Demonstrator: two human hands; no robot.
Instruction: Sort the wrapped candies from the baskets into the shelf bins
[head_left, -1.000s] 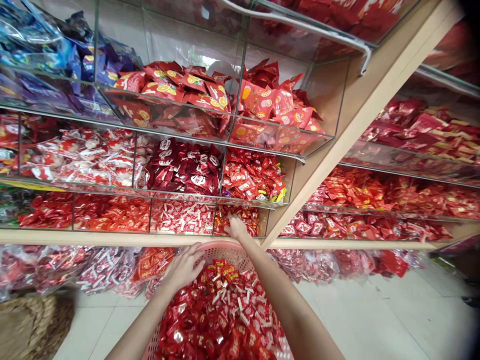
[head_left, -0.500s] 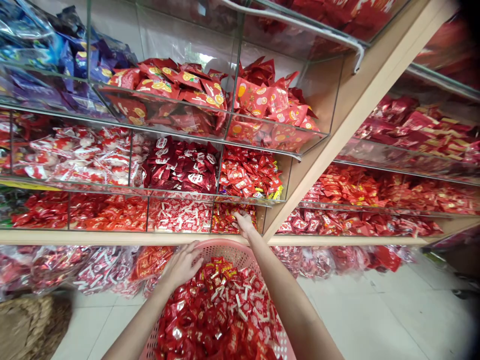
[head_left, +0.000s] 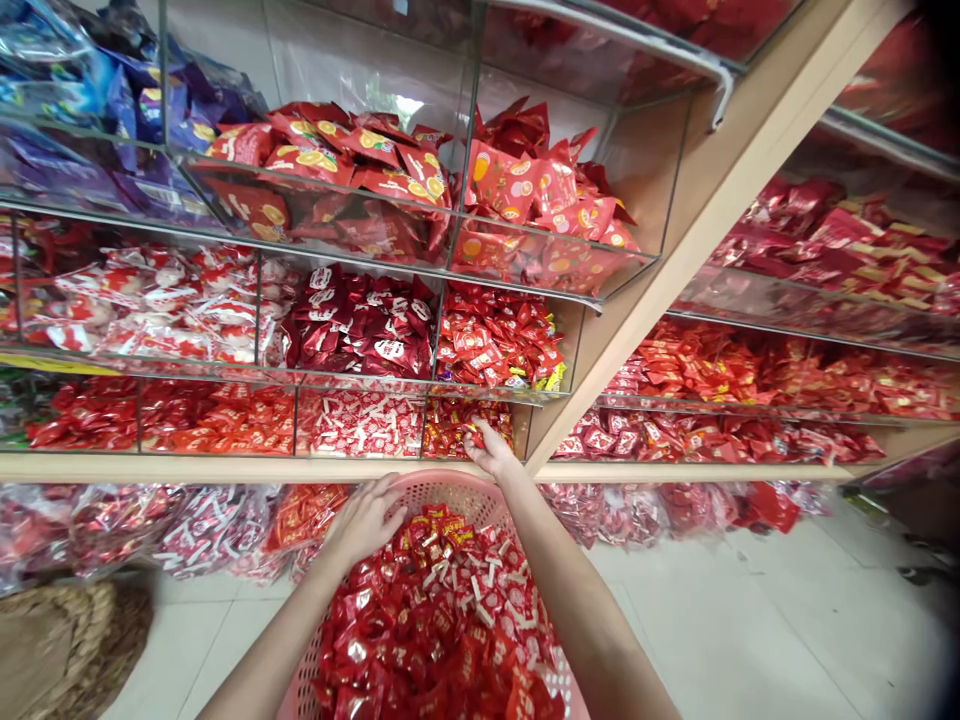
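Observation:
A pink perforated plastic basket [head_left: 480, 484] stands before me, filled with red wrapped candies [head_left: 420, 630] and, on the right, white-and-red ones. My left hand [head_left: 365, 522] lies over the basket's left rim, fingers stretched out and holding nothing. Past the far rim, my right hand [head_left: 493, 450] is at the front of a low clear bin of small red-and-yellow wrapped candies [head_left: 450, 415]. Its fingers are curled with red wrapped candies [head_left: 475, 434] at their tips; how many is hidden.
Clear-walled bins of candies fill the shelves, among them orange-printed red packets [head_left: 322, 150] and dark red packets [head_left: 367, 320]. A slanting wooden post [head_left: 637, 330] divides the shelves. Bagged candies [head_left: 217, 525] lie below, and a woven basket [head_left: 67, 630] sits at lower left.
My right hand has turned slightly and drawn its fingers up at the bin's front, with red candies now showing at the fingertips. The left hand stays on the rim.

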